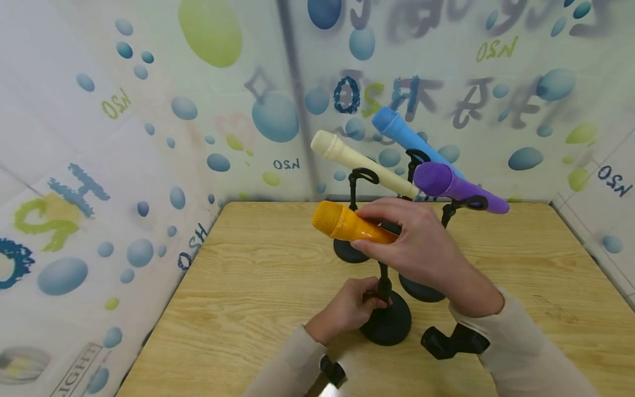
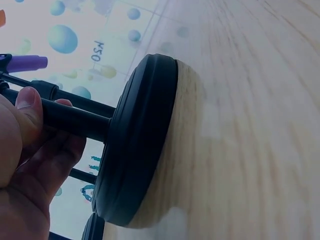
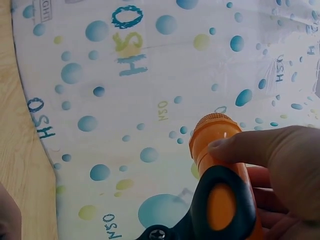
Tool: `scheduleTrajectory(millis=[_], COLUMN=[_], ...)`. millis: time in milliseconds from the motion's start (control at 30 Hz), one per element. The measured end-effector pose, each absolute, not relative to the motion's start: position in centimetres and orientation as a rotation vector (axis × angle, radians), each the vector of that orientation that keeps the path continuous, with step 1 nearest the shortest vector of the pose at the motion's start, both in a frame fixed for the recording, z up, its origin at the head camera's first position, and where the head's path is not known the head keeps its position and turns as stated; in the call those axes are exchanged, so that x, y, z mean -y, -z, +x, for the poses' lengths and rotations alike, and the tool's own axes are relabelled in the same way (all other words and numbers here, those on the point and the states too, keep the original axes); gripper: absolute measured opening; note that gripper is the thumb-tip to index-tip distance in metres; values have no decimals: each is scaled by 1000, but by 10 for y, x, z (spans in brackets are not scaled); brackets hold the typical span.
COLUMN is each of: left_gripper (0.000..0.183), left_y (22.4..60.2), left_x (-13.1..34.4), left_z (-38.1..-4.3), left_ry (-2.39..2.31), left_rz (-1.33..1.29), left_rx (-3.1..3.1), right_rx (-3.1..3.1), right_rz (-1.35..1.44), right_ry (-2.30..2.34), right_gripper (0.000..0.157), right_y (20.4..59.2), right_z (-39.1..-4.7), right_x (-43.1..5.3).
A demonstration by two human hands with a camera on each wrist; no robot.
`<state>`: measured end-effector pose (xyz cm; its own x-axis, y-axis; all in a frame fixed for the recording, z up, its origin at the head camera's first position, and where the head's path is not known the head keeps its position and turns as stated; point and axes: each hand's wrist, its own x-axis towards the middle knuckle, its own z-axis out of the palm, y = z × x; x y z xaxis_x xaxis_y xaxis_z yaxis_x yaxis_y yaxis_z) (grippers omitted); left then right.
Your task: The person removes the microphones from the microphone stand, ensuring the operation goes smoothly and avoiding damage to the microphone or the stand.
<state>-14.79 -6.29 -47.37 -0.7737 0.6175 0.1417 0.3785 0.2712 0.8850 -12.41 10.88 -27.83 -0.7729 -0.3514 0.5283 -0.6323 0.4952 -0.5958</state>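
My right hand [image 1: 416,237] grips an orange toy microphone [image 1: 334,219] by its body, thumb on one side and fingers on the other. In the right wrist view the microphone [image 3: 216,142] lies in the black ring-shaped clip [image 3: 246,200] of a stand. Below it, my left hand [image 1: 349,306] pinches the black pole [image 2: 75,119] of that stand, just above its round base [image 1: 387,325]. The base [image 2: 142,140] appears to rest on the wooden table. In the head view, the right hand hides most of the clip and the microphone's tail end.
Behind the hands, a cream microphone [image 1: 342,153], a blue microphone [image 1: 397,129] and a purple microphone [image 1: 456,187] sit tilted in black stands. The wooden table [image 1: 238,275] meets patterned sheeting [image 1: 149,182] at the back and sides.
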Motion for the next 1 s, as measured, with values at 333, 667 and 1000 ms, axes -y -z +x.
scheduleTrajectory(millis=[333, 667, 1000], left_gripper=[17, 16, 17], left_y=[473, 476, 471], left_x=[60, 57, 56], left_z=[-147, -145, -143], left_ry=[-1471, -1471, -1476], left_rz=[952, 990, 986], left_rx=[-2325, -2317, -2286], right_rx=[2411, 2399, 2386], right_rz=[804, 818, 839], right_ry=[-1234, -1276, -1293], right_gripper=[38, 39, 37], right_y=[276, 271, 266], right_z=[-122, -123, -124], right_x=[-104, -97, -89])
